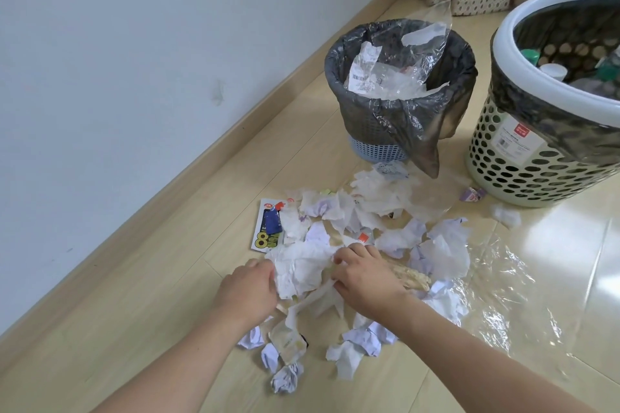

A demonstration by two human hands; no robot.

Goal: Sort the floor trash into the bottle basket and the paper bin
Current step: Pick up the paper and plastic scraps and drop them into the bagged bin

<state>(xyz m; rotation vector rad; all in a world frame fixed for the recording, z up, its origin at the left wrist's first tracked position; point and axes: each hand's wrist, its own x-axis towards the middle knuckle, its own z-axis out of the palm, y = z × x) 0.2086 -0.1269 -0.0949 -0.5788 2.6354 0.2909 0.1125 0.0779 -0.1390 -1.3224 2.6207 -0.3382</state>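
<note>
Bright, even daylight fills the scene; shadows are soft. Glare streaks the clear plastic sheet (510, 282) and glossy floor (570, 245) at right. Wide-angle distortion bends the baseboard (201, 157). Slight softness throughout.

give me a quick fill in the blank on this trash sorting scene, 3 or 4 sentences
1. Both hands, the left hand and the right hand, gather crumpled ____ from the floor pile.
2. The blue bin is lined with a ____ plastic bag.
3. Bottles lie in the cream basket, whose wall is full of round ____.
4. The printed wrapper lies at the ____ edge of the pile.

Missing words: paper; grey; holes; left
</note>
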